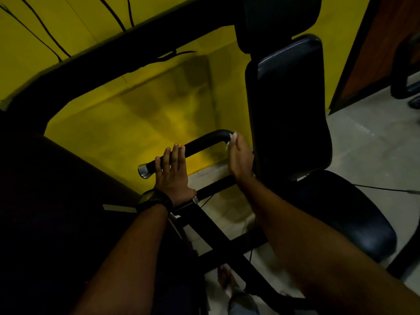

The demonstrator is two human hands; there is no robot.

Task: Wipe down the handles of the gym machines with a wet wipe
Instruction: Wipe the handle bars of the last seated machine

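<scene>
A black curved machine handle [200, 143] with a silver end cap [143, 172] crosses the middle of the view. My left hand [172, 173] lies over its lower end near the cap, fingers straight across the bar. My right hand [239, 159] is at the handle's upper bend and holds a white wet wipe [232, 136] against the bar; only a small edge of the wipe shows past the fingertips. A dark watch sits on my left wrist.
The machine's black padded backrest [291, 110] and seat [345, 214] stand to the right. Black frame bars [218, 237] run below my arms. A yellow wall [127, 110] is behind, and a grey floor [368, 142] lies to the right. My feet show at the bottom.
</scene>
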